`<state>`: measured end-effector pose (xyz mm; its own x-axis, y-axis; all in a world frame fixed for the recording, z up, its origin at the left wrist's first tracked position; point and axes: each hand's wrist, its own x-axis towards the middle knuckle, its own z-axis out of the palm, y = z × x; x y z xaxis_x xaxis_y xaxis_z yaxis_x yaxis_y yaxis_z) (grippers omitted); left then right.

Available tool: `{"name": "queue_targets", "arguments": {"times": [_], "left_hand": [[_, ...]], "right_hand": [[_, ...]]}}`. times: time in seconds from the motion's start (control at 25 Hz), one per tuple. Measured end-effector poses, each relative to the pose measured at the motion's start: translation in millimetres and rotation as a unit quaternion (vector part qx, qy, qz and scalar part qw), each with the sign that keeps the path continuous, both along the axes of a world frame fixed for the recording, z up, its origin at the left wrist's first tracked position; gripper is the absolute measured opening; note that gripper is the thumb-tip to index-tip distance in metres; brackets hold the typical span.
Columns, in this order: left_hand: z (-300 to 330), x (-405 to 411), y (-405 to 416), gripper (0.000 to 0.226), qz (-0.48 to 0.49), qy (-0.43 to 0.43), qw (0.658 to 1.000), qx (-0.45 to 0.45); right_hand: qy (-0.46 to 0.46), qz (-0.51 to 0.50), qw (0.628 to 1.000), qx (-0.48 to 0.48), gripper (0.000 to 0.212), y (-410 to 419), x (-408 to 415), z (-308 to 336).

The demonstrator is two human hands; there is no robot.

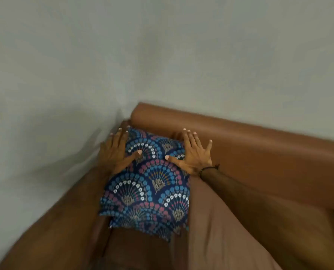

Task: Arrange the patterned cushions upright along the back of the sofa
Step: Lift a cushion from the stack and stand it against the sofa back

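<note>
A dark blue cushion (148,184) with blue, pink and white fan patterns leans against the brown sofa back (250,145) in the sofa's left corner. My left hand (116,152) lies flat on the cushion's upper left edge, fingers spread, thumb on the fabric. My right hand (193,152) presses flat on its upper right edge, fingers spread, partly on the sofa back. Neither hand grips the cushion. The cushion's lower part rests on the seat (230,230).
A pale grey wall (162,55) rises right behind the sofa back and along the left side. The brown left armrest (55,221) runs along the left wall. A black bracelet (209,169) circles my right wrist.
</note>
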<state>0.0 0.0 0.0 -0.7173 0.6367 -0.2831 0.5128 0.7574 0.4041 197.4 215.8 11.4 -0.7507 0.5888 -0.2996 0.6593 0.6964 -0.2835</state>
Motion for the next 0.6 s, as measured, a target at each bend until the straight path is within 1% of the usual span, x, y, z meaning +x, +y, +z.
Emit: {"name": "queue_targets", "arguments": {"times": [0.04, 0.08, 0.12, 0.16, 0.2, 0.24, 0.32, 0.4, 0.44, 0.48, 0.6], "left_hand": [[-20.2, 3.3, -4.5, 0.116, 0.037, -0.063, 0.997, -0.007], [-35.7, 4.5, -7.9, 0.122, 0.075, -0.134, 0.988, 0.007], [-52.5, 11.0, -14.2, 0.129, 0.129, -0.193, 0.972, 0.041], [-61.3, 14.9, -19.0, 0.136, 0.178, -0.233, 0.952, 0.087], [-66.7, 16.0, -20.7, 0.139, 0.225, -0.245, 0.935, 0.125], [-61.4, 18.1, -19.9, 0.139, 0.267, -0.254, 0.917, 0.148], [-44.7, 13.9, -16.3, 0.135, 0.305, -0.289, 0.892, 0.169], [-29.5, 20.7, -13.1, 0.124, 0.287, -0.334, 0.878, 0.186], [-23.5, 29.9, -10.4, 0.119, 0.27, -0.339, 0.879, 0.2], [-17.6, 42.1, -3.7, 0.118, 0.254, -0.339, 0.88, 0.213], [-7.3, 86.4, 39.5, 0.111, 0.206, -0.331, 0.881, 0.268]], "right_hand": [[-0.015, -0.079, 0.992, -0.092, 0.131, -5.9, 0.5, -21.4], [-0.001, -0.163, 0.97, -0.183, 0.119, -10.3, 0.3, -35.1], [0.012, -0.262, 0.914, -0.308, 0.092, -15.7, 5.7, -50.7], [0.041, -0.333, 0.84, -0.427, 0.067, -19.3, 11.2, -59.2], [0.058, -0.362, 0.791, -0.489, 0.057, -21.5, 16.3, -69.2], [0.075, -0.388, 0.759, -0.518, 0.06, -23.4, 20.9, -69.8], [0.13, -0.391, 0.736, -0.537, 0.074, -18.6, 33.2, -67.6], [0.163, -0.385, 0.721, -0.553, 0.077, -5.7, 51.8, -56.2], [0.174, -0.376, 0.718, -0.56, 0.078, 2.9, 64.2, -48.3], [0.187, -0.371, 0.717, -0.56, 0.079, 14.7, 78.7, -41.6], [0.227, -0.371, 0.733, -0.522, 0.083, 54.5, 123.6, -26.3]]}}
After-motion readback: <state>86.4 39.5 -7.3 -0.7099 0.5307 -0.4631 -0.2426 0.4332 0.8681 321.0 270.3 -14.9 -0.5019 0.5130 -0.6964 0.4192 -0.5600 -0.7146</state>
